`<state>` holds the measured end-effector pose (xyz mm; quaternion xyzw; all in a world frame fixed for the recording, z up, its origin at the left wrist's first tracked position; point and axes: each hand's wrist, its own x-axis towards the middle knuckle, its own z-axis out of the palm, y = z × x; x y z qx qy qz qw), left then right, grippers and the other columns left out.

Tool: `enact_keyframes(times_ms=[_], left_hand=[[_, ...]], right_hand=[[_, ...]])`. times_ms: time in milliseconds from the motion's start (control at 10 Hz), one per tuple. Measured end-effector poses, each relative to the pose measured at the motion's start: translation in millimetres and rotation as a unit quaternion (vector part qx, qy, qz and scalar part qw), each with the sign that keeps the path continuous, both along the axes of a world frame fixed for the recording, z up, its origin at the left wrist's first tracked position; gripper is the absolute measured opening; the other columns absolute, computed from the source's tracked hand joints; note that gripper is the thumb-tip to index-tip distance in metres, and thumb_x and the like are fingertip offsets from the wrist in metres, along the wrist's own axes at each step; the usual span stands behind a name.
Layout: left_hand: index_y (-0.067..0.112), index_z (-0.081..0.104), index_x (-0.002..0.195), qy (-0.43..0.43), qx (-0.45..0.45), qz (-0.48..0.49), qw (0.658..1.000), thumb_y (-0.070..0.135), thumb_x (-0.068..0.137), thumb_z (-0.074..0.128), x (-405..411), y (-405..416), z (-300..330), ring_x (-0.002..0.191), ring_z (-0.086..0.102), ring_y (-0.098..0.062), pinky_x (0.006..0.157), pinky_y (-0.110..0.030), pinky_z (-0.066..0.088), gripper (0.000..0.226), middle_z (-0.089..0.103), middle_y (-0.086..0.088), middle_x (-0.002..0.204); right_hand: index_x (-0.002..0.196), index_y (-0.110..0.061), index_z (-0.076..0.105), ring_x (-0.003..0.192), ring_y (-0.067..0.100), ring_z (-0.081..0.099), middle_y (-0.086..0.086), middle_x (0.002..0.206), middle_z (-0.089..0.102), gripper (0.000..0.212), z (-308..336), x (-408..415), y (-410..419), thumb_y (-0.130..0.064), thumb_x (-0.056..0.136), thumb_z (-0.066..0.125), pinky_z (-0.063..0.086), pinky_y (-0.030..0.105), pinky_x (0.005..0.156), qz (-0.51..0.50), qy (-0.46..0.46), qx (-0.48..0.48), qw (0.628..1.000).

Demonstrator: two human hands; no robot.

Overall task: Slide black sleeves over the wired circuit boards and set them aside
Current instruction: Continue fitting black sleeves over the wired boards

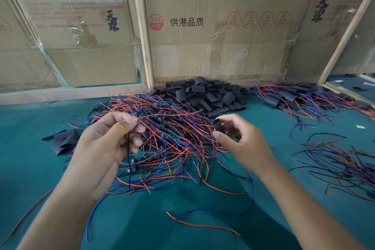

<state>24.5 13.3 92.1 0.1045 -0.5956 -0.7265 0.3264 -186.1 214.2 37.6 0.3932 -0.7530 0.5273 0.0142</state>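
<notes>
Teal felt-like cloth (30, 168) covers the bench, backed by taped cardboard panels (213, 26) in pale wooden frames; the middle panel reads "360 PCS" and "供港品质". At left, a few flat black sleeves (64, 141) lie limp on the cloth. The left hand (107, 144), fingers curled, pinches thin red and black leads (162, 115) of one wired board above the central tangle of wired circuit boards (162, 138), whose small green boards show among red, blue and black wires. Behind it sits a heap of matte black sleeve pieces (209, 93). The right hand (239, 140) pinches one short black sleeve (219, 126) between thumb and fingertips. Farther right, sleeved boards (294, 97) lie heaped, well apart.
</notes>
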Motion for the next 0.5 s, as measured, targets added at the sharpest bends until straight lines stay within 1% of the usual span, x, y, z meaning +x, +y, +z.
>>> enact_keyframes(times_ms=[100, 200, 300, 400, 500], left_hand=[[0.022, 0.069, 0.065, 0.002, 0.076, -0.032, 0.997, 0.012, 0.102, 0.044, -8, 6, 0, 0.056, 0.057, -0.008, 0.051, -0.017, 0.049, 0.046, 0.064, 0.000, 0.071], [0.021, 0.069, 0.061, -0.001, 0.096, -0.017, 0.995, 0.009, 0.100, 0.043, -13, 13, 0, 0.053, 0.056, -0.007, 0.049, -0.015, 0.047, 0.049, 0.065, 0.000, 0.069], [0.029, 0.075, 0.066, 0.014, 0.075, -0.067, 0.995, 0.022, 0.080, 0.061, -13, 16, -3, 0.060, 0.063, -0.003, 0.053, -0.016, 0.051, 0.021, 0.071, 0.006, 0.075], [0.025, 0.070, 0.073, 0.028, 0.086, -0.080, 0.993, 0.024, 0.066, 0.078, -13, 16, -5, 0.059, 0.060, -0.008, 0.054, -0.018, 0.051, 0.011, 0.069, -0.001, 0.080], [0.020, 0.065, 0.081, 0.008, -0.010, -0.053, 0.998, 0.027, 0.059, 0.094, -14, 17, -10, 0.058, 0.058, -0.015, 0.054, -0.021, 0.049, 0.037, 0.060, -0.007, 0.074]], right_hand=[[0.105, -0.038, 0.064, 0.083, -0.001, 0.065, -0.025, 0.092, 0.069, 0.033, 1, 0, 0, -0.054, 0.077, 0.066, 0.043, 0.007, 0.067, 0.002, -0.006, 0.007, 1.000], [0.106, -0.037, 0.064, 0.084, 0.000, 0.065, -0.024, 0.092, 0.070, 0.030, 2, 2, -1, -0.049, 0.079, 0.069, 0.043, 0.007, 0.067, 0.012, -0.015, 0.018, 1.000], [0.107, -0.035, 0.064, 0.086, 0.004, 0.067, -0.017, 0.095, 0.071, 0.029, 5, 6, 0, -0.044, 0.080, 0.070, 0.051, 0.018, 0.074, 0.020, -0.036, 0.012, 0.999], [0.108, -0.020, 0.064, 0.088, 0.021, 0.069, 0.004, 0.099, 0.074, 0.026, 12, 13, 3, -0.026, 0.083, 0.070, 0.055, 0.036, 0.075, 0.186, -0.165, -0.050, 0.967], [0.119, -0.007, 0.060, 0.107, 0.039, 0.065, 0.027, 0.119, 0.065, 0.036, 19, 38, -3, -0.021, 0.087, 0.070, 0.055, 0.040, 0.083, 0.423, -0.358, -0.153, 0.818]])
